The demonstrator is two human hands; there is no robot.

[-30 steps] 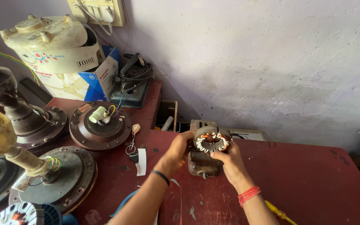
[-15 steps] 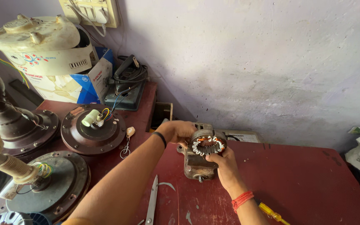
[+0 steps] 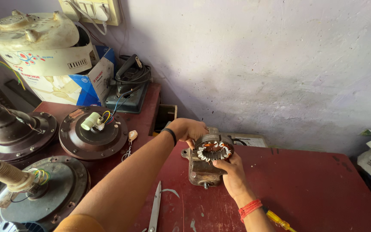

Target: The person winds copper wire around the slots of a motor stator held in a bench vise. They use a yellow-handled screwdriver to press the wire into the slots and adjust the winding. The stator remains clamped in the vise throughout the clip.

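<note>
Head view: a wound stator [image 3: 214,150], a ring of grey steel laminations with coppery coils and pale insulation tabs around its bore, sits on top of a squat, rust-brown metal block [image 3: 201,171] near the back edge of the red-painted table [image 3: 323,189], its bore axis tilted up toward the viewer rather than lying flat. The left hand [image 3: 189,129] comes in from the left and is closed over the far upper rim of the stator, fingers curled behind it; the right hand [image 3: 233,172] rises from below and pinches the near right rim, thumb on the coil face. The ring thus lies between the two grips, the left above and behind, the right below and in front, both touching it. A black band circles the left wrist and a red thread the right. On the table a pair of slim steel scissors [image 3: 154,210] lies well to the left of the block, and a yellow-handled screwdriver [image 3: 278,220] lies just beside the right forearm. Further left stand dark brown, domed ceiling-fan motor housings [image 3: 92,134] with loose coloured wires, and a cream plastic appliance [image 3: 39,38] rests against the rough lilac wall.
</note>
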